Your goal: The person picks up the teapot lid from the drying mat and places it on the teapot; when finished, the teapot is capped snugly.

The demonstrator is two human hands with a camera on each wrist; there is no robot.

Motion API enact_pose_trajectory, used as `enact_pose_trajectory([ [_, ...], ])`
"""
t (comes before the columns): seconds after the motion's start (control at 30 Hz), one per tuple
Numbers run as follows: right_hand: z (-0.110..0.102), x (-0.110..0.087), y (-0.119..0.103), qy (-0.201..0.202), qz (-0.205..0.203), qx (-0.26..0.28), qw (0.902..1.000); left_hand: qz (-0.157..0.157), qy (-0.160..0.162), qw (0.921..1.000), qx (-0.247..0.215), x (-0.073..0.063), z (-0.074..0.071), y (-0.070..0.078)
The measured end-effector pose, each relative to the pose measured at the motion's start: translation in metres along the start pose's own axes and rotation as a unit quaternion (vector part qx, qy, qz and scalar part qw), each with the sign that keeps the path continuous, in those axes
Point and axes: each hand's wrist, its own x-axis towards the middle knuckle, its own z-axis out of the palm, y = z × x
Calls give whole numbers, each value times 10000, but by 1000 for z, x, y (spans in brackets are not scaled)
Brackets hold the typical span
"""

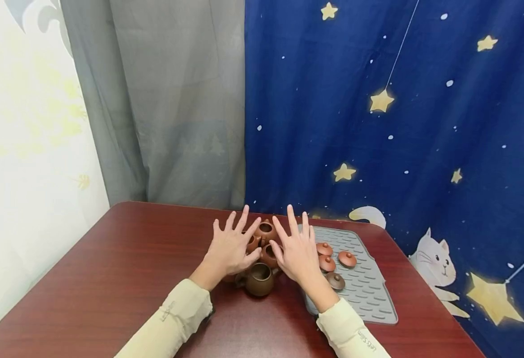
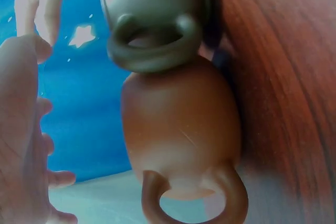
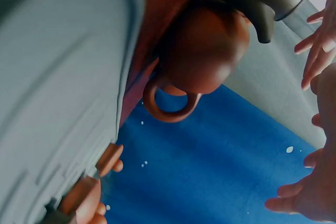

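Note:
Several small lidless clay teapots stand close together on the table, between and below my hands. Nearest me is a dark olive-brown teapot [image 1: 259,282]; behind it are reddish-brown teapots [image 1: 266,230], partly hidden by the fingers. My left hand [image 1: 230,247] spreads its fingers over the left side of the group. Over the right side, my right hand [image 1: 298,251] is spread the same way. Both hands hold nothing. An orange-brown teapot [image 2: 181,119] shows its loop handle in the left wrist view. The right wrist view shows the dark teapot's spout [image 3: 260,22] beside a reddish teapot [image 3: 202,51].
A grey ribbed mat [image 1: 365,293] lies on the right of the dark red wooden table [image 1: 109,283]. On it sit several reddish lids [image 1: 347,259] and one dark brown lid [image 1: 335,281]. Curtains [image 1: 315,124] hang behind the table's far edge.

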Motion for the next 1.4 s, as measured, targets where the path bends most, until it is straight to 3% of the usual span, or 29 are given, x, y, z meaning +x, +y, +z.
enact_pose_trajectory([
  [0.3, -2, -4, -9, -474, 233, 88, 9986, 25, 252, 9997, 59, -5, -2, -1],
  [0.6, -8, -9, -17, -659, 314, 316, 9968, -15, -87, 10000, 33, -8, -3, -1],
  [0.8, -11, -12, -19, -641, 430, 428, 9961, 26, -29, 9999, -136, -11, -5, 2],
  [1.03, -13, -16, -21, -936, 549, 383, 9934, -44, -244, 9991, -334, -23, -4, 3],
  [1.2, -14, -16, -20, -1085, 498, 357, 9922, -29, -164, 9988, -450, -27, -5, 1],
  [1.4, -18, -18, -19, -1182, 493, 181, 9916, 241, -81, 9984, -501, -31, -8, 1],
])
